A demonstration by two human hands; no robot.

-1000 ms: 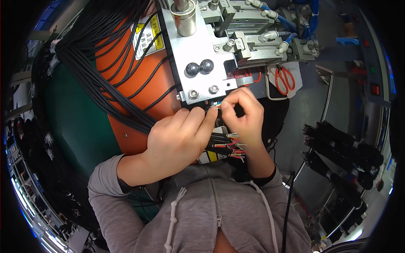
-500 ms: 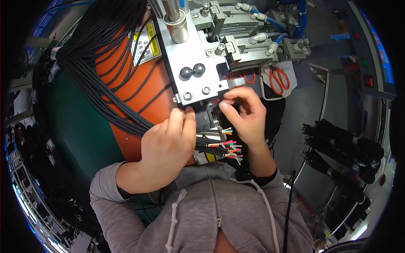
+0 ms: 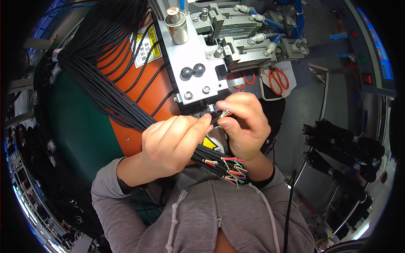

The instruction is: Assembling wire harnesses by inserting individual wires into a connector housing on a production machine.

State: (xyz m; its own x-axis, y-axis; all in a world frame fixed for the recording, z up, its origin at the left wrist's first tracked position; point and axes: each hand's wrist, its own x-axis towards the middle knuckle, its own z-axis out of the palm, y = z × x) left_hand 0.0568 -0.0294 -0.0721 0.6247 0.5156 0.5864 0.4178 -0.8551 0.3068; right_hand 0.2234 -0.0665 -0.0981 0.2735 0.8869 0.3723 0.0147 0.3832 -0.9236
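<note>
My left hand [image 3: 171, 141] is closed, its thumb and forefinger pinching a black braided cable [image 3: 215, 119] near the stripped end. Thin coloured wires [image 3: 225, 113] fan out of that end. Around them curls my right hand [image 3: 249, 122], with thumb and forefinger on either side of the wires; the exact contact is partly hidden. Just beyond the fingertips is the front edge of a machine's metal plate [image 3: 198, 86], which carries two black ball knobs. Below my left hand lies a bundle of black cables [image 3: 206, 154] with bare coloured wire ends.
Black cables [image 3: 105, 84] drape over the orange machine cover [image 3: 130, 139] at the left. Pneumatic cylinders [image 3: 249, 50] with blue hoses stand behind the plate. Red-handled scissors [image 3: 278, 80] lie to the right. More black cable bundles [image 3: 337, 139] rest on a rack farther right.
My left hand has moved slightly right and now holds out a cable end. My right hand has come down around its wires. The bundle of wire ends has shifted toward my body.
</note>
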